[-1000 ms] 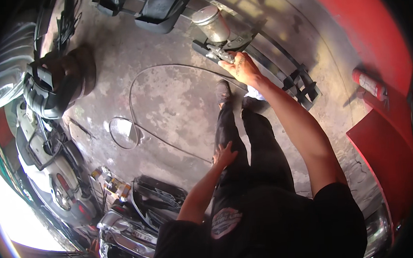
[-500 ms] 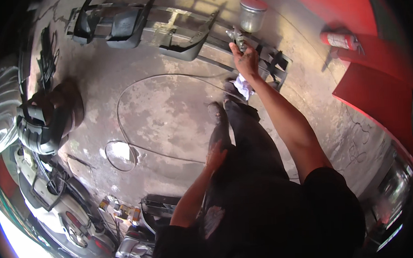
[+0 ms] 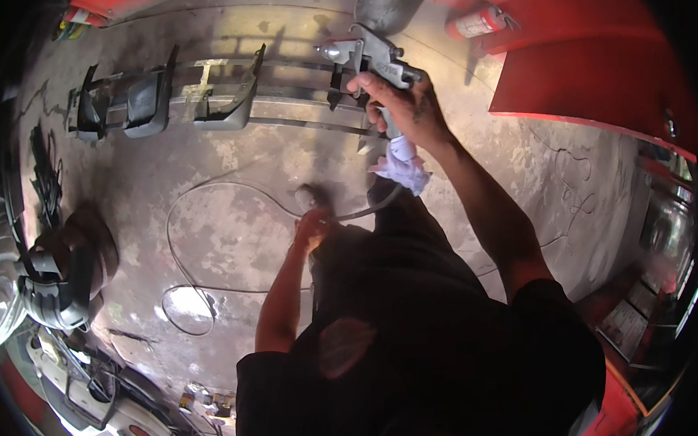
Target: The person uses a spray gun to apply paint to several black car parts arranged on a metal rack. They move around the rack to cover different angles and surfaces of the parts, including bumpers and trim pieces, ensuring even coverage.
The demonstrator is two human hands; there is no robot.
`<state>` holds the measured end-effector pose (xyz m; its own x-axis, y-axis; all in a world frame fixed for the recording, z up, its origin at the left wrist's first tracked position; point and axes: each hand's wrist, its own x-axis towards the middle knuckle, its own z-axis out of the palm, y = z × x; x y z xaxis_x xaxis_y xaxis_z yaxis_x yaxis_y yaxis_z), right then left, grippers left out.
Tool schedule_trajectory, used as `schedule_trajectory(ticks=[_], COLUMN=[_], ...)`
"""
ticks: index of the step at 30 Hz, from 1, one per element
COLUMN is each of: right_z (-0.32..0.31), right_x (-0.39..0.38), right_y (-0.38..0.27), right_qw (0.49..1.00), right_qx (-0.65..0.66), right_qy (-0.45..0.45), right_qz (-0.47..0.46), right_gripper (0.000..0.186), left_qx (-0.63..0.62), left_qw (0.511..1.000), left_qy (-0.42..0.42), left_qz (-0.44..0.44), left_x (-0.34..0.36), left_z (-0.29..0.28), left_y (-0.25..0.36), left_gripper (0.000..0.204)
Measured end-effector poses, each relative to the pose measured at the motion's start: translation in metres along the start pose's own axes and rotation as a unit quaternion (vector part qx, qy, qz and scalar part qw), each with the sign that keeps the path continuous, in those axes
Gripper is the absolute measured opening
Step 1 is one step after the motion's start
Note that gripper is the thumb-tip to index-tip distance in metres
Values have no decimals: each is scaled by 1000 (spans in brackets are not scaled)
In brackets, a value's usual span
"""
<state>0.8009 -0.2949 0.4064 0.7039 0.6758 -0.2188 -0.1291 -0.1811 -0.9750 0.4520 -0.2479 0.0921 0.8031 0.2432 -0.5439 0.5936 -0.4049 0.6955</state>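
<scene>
A metal spray gun [image 3: 378, 54] with a round grey cup [image 3: 393, 2] on top is held up in my right hand [image 3: 410, 108], the fingers wrapped round its grip. Its nozzle points left. A crumpled whitish cloth [image 3: 402, 168] is wrapped about the bottom of the handle, where the thin air hose [image 3: 364, 212] comes out. Lower and to the left, my left hand [image 3: 312, 229] is closed on that hose beside my shoe [image 3: 308, 195]; its fingers show only in part. From there the hose loops over the floor.
Dark plastic panels [image 3: 144, 109] sit on a long metal rack [image 3: 279, 93] ahead. A red fire extinguisher [image 3: 477, 23] and a red panel [image 3: 571, 80] are at the right. On the left are a white motorbike [image 3: 126, 415] and a dark stacked object [image 3: 61, 288]. The hose crosses the concrete floor [image 3: 240, 255].
The spray gun has come up closer in my right hand, with cloth and hose. My left hand has moved from my leg to the hose. The view has shifted to the right.
</scene>
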Motion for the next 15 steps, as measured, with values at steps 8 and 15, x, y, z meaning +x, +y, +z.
schedule_trajectory(ticks=[8, 15], right_z=[-249, -394], right_x=[11, 84], right_y=[-113, -146], right_qw=[984, 967], right_qx=[-101, -171], right_qy=[-89, -139], right_qz=[-117, -131], right_gripper=[25, 34], left_qx=[204, 14], left_qw=[949, 940], left_qy=[87, 62], left_qz=[-225, -336], left_x=[-84, -49], left_z=[13, 162], left_y=[-84, 59], left_gripper=[11, 31])
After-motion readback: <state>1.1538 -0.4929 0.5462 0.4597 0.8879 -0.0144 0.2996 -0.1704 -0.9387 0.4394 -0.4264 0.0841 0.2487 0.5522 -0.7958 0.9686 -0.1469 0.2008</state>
